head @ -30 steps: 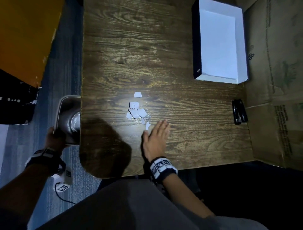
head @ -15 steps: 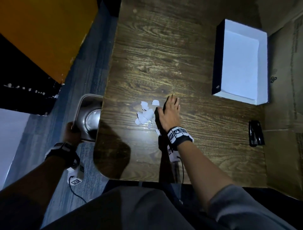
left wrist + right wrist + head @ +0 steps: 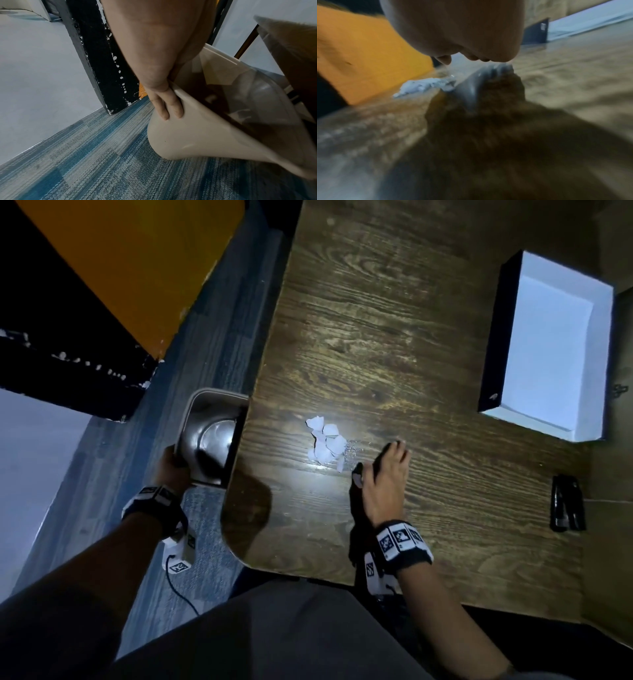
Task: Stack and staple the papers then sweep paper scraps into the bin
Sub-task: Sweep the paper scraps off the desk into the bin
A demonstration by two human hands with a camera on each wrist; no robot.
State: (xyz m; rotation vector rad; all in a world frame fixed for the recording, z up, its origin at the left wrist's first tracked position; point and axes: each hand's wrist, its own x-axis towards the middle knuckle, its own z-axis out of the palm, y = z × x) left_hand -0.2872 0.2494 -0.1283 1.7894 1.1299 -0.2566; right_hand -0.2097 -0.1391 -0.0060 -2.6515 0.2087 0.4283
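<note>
A person's right hand [image 3: 383, 484] lay on the wooden worktop [image 3: 394, 320] with fingers straight and together, its edge set just right of a small heap of white paper scraps [image 3: 325, 443] — poised, it seemed, to push them left. The left hand [image 3: 173, 470] gripped the near rim of a beige bin [image 3: 212, 436], thumb inside and fingers curled round its outer wall, holding it off the carpeted floor [image 3: 85, 155] against the worktop's left edge. The bin's mouth sat partly under that edge, in line with the heap.

At the far right, a sheaf of white papers [image 3: 555, 350] lay in a shallow dark-sided box tray [image 3: 493, 337]; whether it was stapled could not be told. A black stapler [image 3: 567, 503] rested apart at the right edge, near the cardboard sheet [image 3: 616, 542], untouched by either hand. Judging by that layout, the stacking and stapling appeared finished, and the sweep was the step in hand — the scraps gathered but lying well short of the worktop's edge, none visibly in the bin.
</note>
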